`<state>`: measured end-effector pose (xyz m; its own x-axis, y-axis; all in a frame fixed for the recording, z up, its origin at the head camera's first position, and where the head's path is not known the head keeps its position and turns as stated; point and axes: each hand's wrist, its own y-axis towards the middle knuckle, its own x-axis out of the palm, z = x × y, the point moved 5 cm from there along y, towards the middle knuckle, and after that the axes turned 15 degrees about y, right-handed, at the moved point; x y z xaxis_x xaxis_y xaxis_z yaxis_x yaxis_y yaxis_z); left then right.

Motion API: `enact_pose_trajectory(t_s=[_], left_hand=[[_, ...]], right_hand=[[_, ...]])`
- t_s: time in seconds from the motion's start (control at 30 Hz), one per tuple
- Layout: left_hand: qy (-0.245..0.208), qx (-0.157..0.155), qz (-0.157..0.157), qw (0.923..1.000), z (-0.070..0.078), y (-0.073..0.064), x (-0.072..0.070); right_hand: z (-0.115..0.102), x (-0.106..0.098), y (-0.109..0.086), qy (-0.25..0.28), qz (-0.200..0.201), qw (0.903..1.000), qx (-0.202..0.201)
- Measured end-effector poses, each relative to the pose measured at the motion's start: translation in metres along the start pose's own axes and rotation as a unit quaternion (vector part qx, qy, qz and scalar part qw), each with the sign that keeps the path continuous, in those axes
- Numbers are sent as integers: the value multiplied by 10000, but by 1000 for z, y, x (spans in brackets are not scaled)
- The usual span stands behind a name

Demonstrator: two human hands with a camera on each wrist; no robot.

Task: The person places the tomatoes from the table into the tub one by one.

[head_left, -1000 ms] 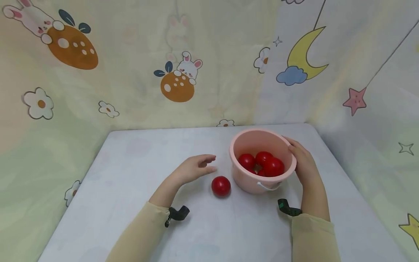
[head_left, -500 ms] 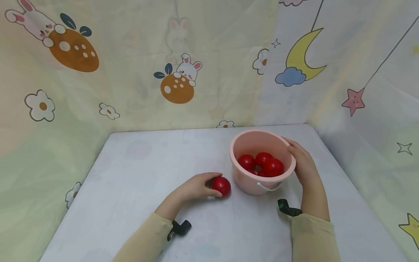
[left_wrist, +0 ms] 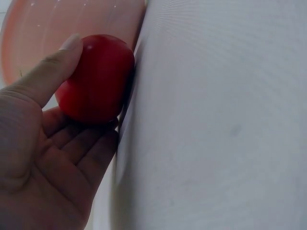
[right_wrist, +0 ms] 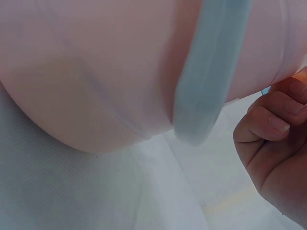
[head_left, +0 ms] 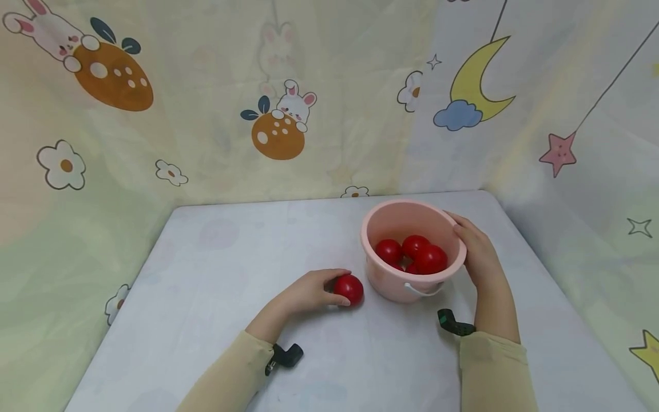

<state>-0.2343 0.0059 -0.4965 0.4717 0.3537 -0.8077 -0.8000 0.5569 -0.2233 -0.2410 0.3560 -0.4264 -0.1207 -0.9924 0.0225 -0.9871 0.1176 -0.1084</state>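
Observation:
My left hand [head_left: 310,293] pinches a smooth, round red tomato-like fruit [head_left: 349,290] low at the table, just left of the bucket. In the left wrist view the thumb [left_wrist: 57,67] lies over one side of the fruit [left_wrist: 98,81], with the fingers on the opposite side. My right hand [head_left: 479,249] grips the right rim of a pink bucket [head_left: 393,286], its fingers bent at the edge. Inside the bucket lie several more red fruits [head_left: 430,260]. The right wrist view shows the bucket wall [right_wrist: 120,62] close up beside my curled fingers.
The bucket stands upright on a white table [head_left: 231,246], its pale handle [head_left: 422,290] hanging at the front. A patterned cloth [head_left: 206,103] with rabbits, flowers and a moon hangs behind the table and along its sides.
My left hand has come down toward the front from above and left of the fruit, and its thumb and fingers have closed around it. The right hand stays at the bucket's rim.

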Motion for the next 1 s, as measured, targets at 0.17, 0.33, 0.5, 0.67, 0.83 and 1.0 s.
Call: enact_pose_trajectory(t_s=[0.17,0.33,0.5,0.67,0.83,1.0], left_hand=[[-34,-27,-28,10000,1,-1,-1],[-53,-27,-40,10000,1,-1,-1],[-113,5,-44,9999,0,0,-1],[-380,-34,-91,9992,-6,3,-2],[-511,-95,-8,9986,-15,9,-14],[-414,-188,221,9987,-19,15,-46]], right_hand=[[-1,1,-1,39,-13,10000,-60],[-1,1,-1,42,16,10000,-43],[-1,1,-1,5,50,9999,-92],[0,-1,-1,-6,70,9999,-74],[0,-1,0,-42,83,9999,53],[0,-2,1,-141,87,9998,106]])
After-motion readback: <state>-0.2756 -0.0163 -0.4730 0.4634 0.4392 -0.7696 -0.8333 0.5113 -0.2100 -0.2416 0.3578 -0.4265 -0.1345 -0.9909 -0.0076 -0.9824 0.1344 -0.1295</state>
